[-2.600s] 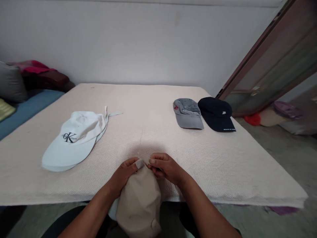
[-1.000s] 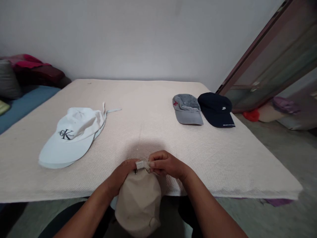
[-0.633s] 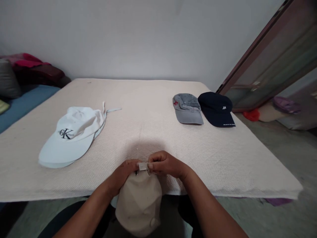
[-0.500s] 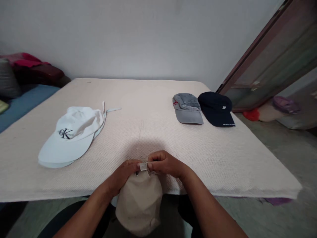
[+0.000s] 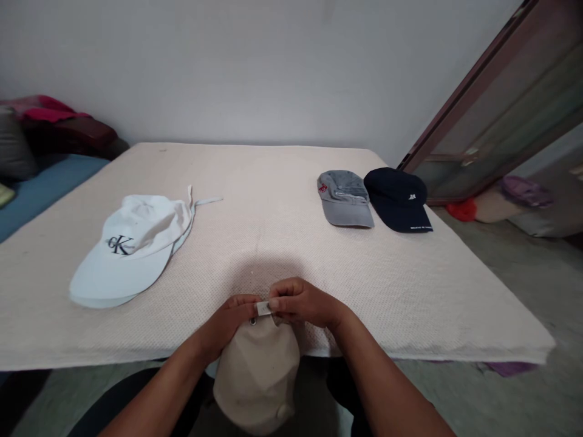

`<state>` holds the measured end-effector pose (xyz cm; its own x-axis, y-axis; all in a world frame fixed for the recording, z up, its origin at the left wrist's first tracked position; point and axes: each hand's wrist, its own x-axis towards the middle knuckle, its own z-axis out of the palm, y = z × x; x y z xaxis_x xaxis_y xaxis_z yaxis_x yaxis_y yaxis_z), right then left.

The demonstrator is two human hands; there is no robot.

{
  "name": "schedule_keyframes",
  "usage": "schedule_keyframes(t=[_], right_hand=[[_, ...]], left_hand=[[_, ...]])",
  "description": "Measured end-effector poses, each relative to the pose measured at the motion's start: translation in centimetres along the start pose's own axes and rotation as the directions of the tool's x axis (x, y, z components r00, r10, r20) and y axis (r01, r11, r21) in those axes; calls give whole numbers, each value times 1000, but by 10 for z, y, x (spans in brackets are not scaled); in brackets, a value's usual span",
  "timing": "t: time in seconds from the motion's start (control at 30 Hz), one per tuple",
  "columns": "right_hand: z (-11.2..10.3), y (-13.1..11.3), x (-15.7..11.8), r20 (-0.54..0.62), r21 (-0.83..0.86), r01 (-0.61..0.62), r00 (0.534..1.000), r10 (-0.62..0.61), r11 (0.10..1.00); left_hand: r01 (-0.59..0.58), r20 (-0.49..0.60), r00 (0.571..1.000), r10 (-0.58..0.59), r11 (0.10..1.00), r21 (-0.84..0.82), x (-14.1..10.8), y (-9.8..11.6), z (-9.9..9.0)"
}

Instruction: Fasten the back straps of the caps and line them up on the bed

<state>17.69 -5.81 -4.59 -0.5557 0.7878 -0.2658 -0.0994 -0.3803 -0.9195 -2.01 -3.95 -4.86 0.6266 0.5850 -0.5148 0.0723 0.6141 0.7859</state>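
A beige cap (image 5: pixel 259 376) hangs at the front edge of the covered table, its crown toward me. My left hand (image 5: pixel 232 321) grips the cap's rear strap beside a metal eyelet. With thumb and fingers pinched, my right hand (image 5: pixel 298 302) holds the strap's other side at a pale metal buckle (image 5: pixel 263 308). Both hands almost meet there. On the left lies a white cap (image 5: pixel 136 237) with black CK letters, its strap end sticking up. A grey cap (image 5: pixel 347 200) and a navy cap (image 5: pixel 398 197) sit touching at the right.
A light textured cloth covers the table (image 5: pixel 264 237), which stands against a grey wall. To the left are a blue surface (image 5: pixel 54 182) and a dark red object with pink cloth. A brown-framed door and items on the floor are at the right.
My right hand has shifted slightly left along the strap at the buckle. The beige cap has moved very slightly; the other caps rest where they were.
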Motion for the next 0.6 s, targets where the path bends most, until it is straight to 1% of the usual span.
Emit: schedule_keyframes(t=[0.07,0.13,0.23,0.3,0.37,0.43,0.6], right_hand=[[1,0,1,-59,53,3,998,0,999],[1,1,3,-88,128,19,996,-8,992],[4,3,4,-120,182,88,991,-67,979],[5,5,6,-116,160,128,987,-110,979],[7,7,7,-85,133,148,987,-138,980],[8,7,7,-76,115,163,985,-155,980],[11,4,8,-156,44,143,979,-134,989]], left_hand=[[4,-3,1000,-4,1000,-29,-1,1,0],[-4,-4,1000,3,998,-60,-2,2,0],[-16,5,1000,17,995,-96,-4,3,1],[-8,22,1000,10,994,-112,-4,4,3],[1,31,1000,3,994,-106,-4,5,5],[4,19,1000,-2,996,-92,-4,5,7],[-1,-60,998,-2,998,-57,-2,1,4]])
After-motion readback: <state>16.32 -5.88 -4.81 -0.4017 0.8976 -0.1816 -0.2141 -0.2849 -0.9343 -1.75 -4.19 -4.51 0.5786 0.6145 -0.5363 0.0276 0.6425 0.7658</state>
